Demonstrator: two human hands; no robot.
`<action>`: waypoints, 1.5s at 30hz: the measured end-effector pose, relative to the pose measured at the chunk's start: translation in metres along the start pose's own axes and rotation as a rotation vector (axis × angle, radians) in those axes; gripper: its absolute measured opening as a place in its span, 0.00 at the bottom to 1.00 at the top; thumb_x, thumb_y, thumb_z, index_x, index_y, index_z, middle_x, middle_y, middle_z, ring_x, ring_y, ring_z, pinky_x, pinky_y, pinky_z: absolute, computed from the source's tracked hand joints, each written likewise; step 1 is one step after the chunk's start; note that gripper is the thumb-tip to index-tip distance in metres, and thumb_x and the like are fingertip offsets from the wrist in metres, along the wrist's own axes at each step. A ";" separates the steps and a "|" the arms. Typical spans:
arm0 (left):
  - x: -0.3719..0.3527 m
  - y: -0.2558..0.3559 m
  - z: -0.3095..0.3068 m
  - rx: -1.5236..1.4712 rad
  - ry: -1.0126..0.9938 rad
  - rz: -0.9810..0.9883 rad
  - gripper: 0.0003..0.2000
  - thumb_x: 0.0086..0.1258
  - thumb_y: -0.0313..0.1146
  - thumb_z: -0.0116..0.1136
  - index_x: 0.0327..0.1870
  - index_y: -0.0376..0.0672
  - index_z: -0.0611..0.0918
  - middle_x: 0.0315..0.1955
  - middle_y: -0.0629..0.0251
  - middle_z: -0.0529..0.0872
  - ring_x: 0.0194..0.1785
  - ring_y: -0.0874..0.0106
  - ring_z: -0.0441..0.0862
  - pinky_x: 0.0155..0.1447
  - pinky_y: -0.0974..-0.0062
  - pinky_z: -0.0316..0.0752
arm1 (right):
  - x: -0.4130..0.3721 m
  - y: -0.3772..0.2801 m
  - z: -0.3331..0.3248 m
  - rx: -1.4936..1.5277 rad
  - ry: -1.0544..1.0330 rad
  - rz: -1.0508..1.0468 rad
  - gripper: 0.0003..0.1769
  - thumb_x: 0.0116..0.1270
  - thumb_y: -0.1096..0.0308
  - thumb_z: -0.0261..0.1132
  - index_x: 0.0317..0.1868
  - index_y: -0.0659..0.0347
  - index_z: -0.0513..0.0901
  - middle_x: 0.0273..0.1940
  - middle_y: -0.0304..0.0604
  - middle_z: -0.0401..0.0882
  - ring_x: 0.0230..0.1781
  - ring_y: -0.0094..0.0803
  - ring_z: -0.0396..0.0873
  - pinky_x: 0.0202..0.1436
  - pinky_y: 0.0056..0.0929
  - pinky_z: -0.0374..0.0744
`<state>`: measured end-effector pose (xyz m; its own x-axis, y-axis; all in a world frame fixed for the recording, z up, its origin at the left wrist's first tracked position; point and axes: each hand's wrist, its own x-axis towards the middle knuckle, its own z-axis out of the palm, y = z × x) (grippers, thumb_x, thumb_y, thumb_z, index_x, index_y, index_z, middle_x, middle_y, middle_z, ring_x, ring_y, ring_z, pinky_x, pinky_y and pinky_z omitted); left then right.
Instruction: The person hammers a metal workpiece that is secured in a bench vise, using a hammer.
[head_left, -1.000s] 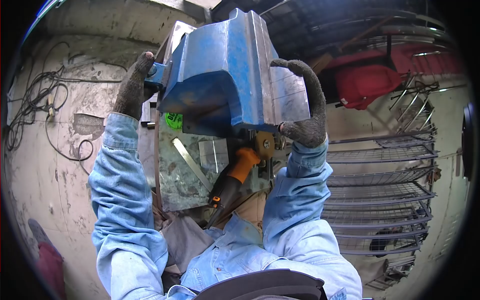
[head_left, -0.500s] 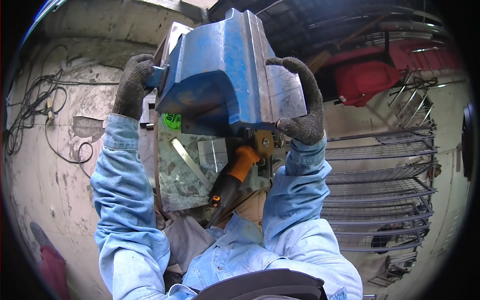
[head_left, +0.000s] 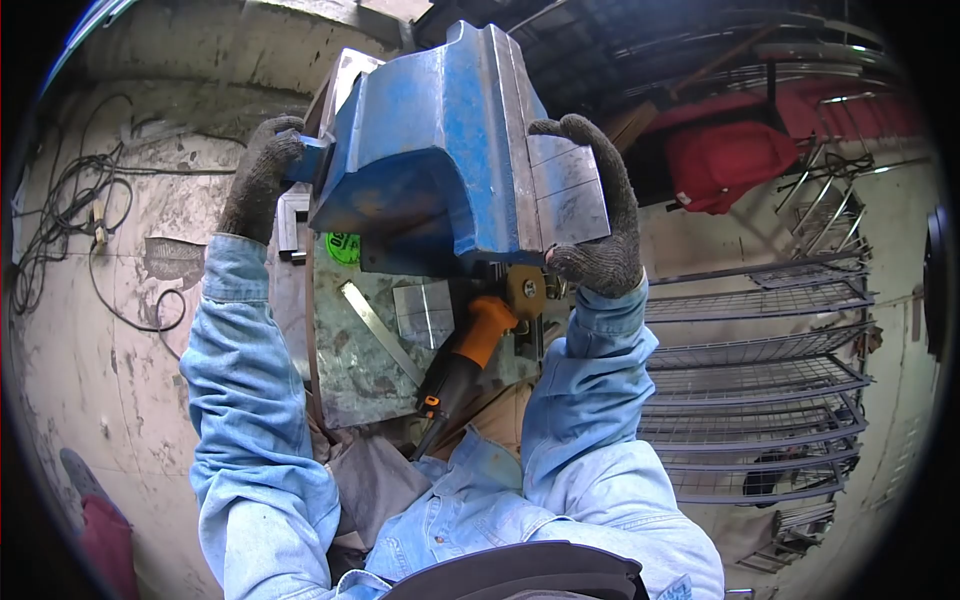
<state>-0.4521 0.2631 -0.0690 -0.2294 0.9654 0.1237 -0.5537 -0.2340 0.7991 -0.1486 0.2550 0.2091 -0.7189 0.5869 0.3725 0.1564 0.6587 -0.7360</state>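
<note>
In the head view, a large blue-painted metal piece (head_left: 405, 125) with a curved cut-out is between my gloved hands, above the metal tabletop (head_left: 350, 390). My left hand (head_left: 262, 178) closes on a small blue tab at its left side. My right hand (head_left: 618, 215) curls around a bare steel plate (head_left: 572, 190) marked with dark lines, its fingers and thumb at the plate's upper and lower edges. This plate lies against the blue piece's right edge. Below them rests an orange and black angle grinder (head_left: 467, 350), its disc end partly under the blue piece.
On the tabletop are a flat metal strip (head_left: 380, 332), a lined square plate (head_left: 424, 312) and a round green item (head_left: 343, 247). Wire racks (head_left: 760, 380) stack on the right, near a red cloth item (head_left: 735, 165). Black cable (head_left: 70, 215) coils at left.
Both hands and the blue metal piece have shifted slightly left and down in view. The grip on each side looks the same. The grinder stays in place.
</note>
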 end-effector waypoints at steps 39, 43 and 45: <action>-0.089 0.113 0.209 1.200 0.020 0.939 0.38 0.43 0.51 0.80 0.59 0.51 0.80 0.59 0.59 0.77 0.67 0.52 0.70 0.69 0.55 0.65 | -0.013 -0.053 -0.011 -0.565 -0.138 -0.009 0.65 0.53 0.50 0.81 0.80 0.57 0.46 0.79 0.55 0.45 0.75 0.41 0.59 0.73 0.43 0.63; -0.093 0.115 0.206 1.231 -0.091 1.033 0.38 0.43 0.47 0.80 0.60 0.49 0.80 0.59 0.57 0.79 0.66 0.52 0.71 0.69 0.54 0.65 | -0.100 -0.036 -0.035 -0.167 0.368 0.059 0.42 0.57 0.64 0.77 0.68 0.64 0.66 0.60 0.48 0.74 0.58 0.35 0.77 0.59 0.35 0.79; -0.094 0.111 0.199 1.198 -0.076 0.964 0.36 0.44 0.46 0.80 0.60 0.48 0.80 0.60 0.56 0.79 0.65 0.51 0.73 0.68 0.54 0.67 | -0.153 -0.030 -0.026 -0.187 0.489 0.225 0.28 0.60 0.71 0.74 0.60 0.63 0.74 0.50 0.45 0.80 0.49 0.32 0.81 0.54 0.31 0.81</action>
<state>-0.3323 0.1691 0.1256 -0.0503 0.5187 0.8535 0.7321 -0.5621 0.3848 -0.0255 0.1575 0.1890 -0.2640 0.8425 0.4696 0.4187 0.5387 -0.7311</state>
